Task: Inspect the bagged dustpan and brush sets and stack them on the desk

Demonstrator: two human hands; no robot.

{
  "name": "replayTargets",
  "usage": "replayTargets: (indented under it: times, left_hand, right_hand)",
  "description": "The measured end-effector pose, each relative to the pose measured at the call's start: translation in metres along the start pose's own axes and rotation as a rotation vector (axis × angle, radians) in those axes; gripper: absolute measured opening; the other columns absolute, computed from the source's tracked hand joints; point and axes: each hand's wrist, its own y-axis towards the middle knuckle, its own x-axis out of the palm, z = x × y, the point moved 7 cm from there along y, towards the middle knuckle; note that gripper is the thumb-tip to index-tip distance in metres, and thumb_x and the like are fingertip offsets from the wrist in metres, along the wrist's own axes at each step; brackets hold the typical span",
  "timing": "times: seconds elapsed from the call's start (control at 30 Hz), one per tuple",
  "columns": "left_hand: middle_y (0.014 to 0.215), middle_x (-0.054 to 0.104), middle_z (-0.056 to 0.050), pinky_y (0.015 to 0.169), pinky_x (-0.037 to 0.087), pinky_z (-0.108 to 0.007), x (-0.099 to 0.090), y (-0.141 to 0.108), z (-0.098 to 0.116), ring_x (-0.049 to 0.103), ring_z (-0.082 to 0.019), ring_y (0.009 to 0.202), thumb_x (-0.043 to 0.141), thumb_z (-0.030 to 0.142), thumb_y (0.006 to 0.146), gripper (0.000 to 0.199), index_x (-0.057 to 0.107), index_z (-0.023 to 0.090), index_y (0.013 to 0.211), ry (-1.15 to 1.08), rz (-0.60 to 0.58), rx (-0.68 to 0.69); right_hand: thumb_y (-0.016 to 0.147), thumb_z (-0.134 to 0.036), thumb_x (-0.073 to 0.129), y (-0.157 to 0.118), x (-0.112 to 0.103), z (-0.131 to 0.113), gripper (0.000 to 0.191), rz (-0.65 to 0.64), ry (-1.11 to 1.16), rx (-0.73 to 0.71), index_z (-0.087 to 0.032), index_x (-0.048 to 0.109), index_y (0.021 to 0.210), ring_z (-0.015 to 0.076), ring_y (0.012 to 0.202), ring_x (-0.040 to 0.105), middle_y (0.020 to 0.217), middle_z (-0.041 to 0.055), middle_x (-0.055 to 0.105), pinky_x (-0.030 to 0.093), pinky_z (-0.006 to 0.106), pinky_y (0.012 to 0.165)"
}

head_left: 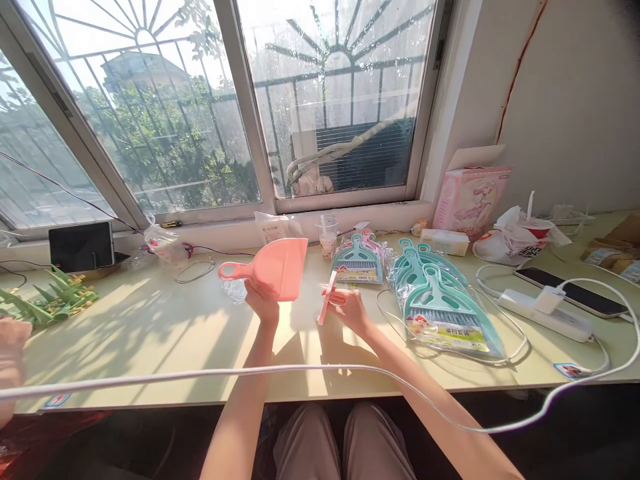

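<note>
My left hand (263, 305) grips a coral-pink dustpan (280, 267) from below, holding it up over the table with its looped handle pointing left. To the right of it, my right hand (347, 308) is closed on a slim pink brush (327, 300), seen nearly edge-on, with pale bristles on its left side. A gap separates the two pieces. Right of my hands lie bagged teal dustpan-and-brush sets (440, 300) with printed labels. Behind them sits a smaller teal set (357, 257), with pink ones beside it.
A white cable (200, 375) crosses in front of my forearms. On the right are a power strip (545, 313), a phone (575, 292) and a pink box (473, 200). A plastic cup (328, 237) stands near the sill. Another person's hand (13, 340) shows at far left beside green artificial stems (45, 297).
</note>
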Motion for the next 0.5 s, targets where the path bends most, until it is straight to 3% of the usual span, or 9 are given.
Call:
replayTargets:
  times: [0.03, 0.1, 0.17, 0.23, 0.33, 0.43, 0.5]
  left_hand:
    - [0.100, 0.062, -0.014, 0.082, 0.048, -0.042, -0.021, 0.007, -0.004, 0.061, -0.028, 0.098, 0.012, 0.056, 0.099, 0.058, 0.044, 0.018, 0.129, 0.027, 0.172, -0.023]
    - [0.091, 0.060, -0.011, 0.080, 0.047, -0.040, -0.059, 0.012, -0.007, 0.061, -0.026, 0.090, 0.016, 0.052, 0.100, 0.051, 0.046, 0.016, 0.120, 0.138, 0.522, -0.027]
    - [0.077, 0.057, -0.006, 0.074, 0.045, -0.036, -0.071, 0.012, -0.007, 0.059, -0.022, 0.076, 0.027, 0.050, 0.098, 0.041, 0.052, 0.018, 0.102, 0.213, 0.637, -0.023]
    - [0.068, 0.053, -0.003, 0.070, 0.044, -0.033, -0.063, 0.013, -0.009, 0.054, -0.020, 0.067, 0.031, 0.046, 0.097, 0.035, 0.053, 0.019, 0.090, 0.217, 0.583, -0.050]
    - [0.074, 0.058, -0.004, 0.071, 0.044, -0.032, -0.042, 0.015, -0.021, 0.055, -0.020, 0.070, 0.032, 0.042, 0.096, 0.032, 0.054, 0.019, 0.098, 0.130, 0.442, -0.153]
    - [0.083, 0.062, -0.006, 0.071, 0.045, -0.031, -0.025, 0.020, -0.040, 0.059, -0.021, 0.078, 0.040, 0.043, 0.092, 0.032, 0.055, 0.019, 0.105, 0.072, 0.264, -0.301]
    - [0.076, 0.062, -0.005, 0.066, 0.044, -0.030, -0.013, 0.021, -0.052, 0.059, -0.021, 0.074, 0.048, 0.045, 0.087, 0.030, 0.059, 0.019, 0.094, 0.077, 0.056, -0.383]
  right_hand:
    - [0.074, -0.033, 0.069, -0.001, -0.004, 0.001, 0.014, 0.013, 0.009, 0.000, -0.022, 0.074, 0.081, 0.0271, 0.089, 0.074, 0.091, 0.0034, 0.077, 0.060, 0.039, 0.086]
    - [0.077, -0.036, 0.068, -0.002, -0.015, 0.001, 0.018, 0.076, 0.023, 0.002, -0.022, 0.075, 0.086, 0.0268, 0.086, 0.075, 0.095, 0.0041, 0.077, 0.062, 0.039, 0.081]
    - [0.080, -0.039, 0.066, -0.001, -0.026, -0.001, 0.021, 0.156, 0.013, -0.022, -0.022, 0.076, 0.088, 0.0264, 0.086, 0.075, 0.099, 0.0045, 0.077, 0.062, 0.038, 0.079]
    - [0.084, -0.039, 0.064, 0.001, -0.032, -0.005, 0.021, 0.203, -0.043, -0.075, -0.023, 0.077, 0.087, 0.0263, 0.092, 0.074, 0.103, 0.0044, 0.077, 0.060, 0.038, 0.083]
    - [0.088, -0.038, 0.058, 0.001, -0.038, -0.012, 0.024, 0.256, -0.215, -0.145, -0.024, 0.077, 0.087, 0.0263, 0.096, 0.073, 0.100, 0.0044, 0.077, 0.057, 0.038, 0.084]
    - [0.091, -0.042, 0.052, -0.004, -0.048, -0.015, 0.031, 0.365, -0.412, -0.145, -0.023, 0.077, 0.090, 0.0231, 0.080, 0.071, 0.089, 0.0060, 0.077, 0.053, 0.032, 0.071]
    - [0.093, -0.047, 0.049, -0.009, -0.056, -0.021, 0.039, 0.456, -0.519, -0.150, -0.020, 0.075, 0.083, 0.0193, 0.068, 0.066, 0.079, 0.0067, 0.074, 0.047, 0.028, 0.065]
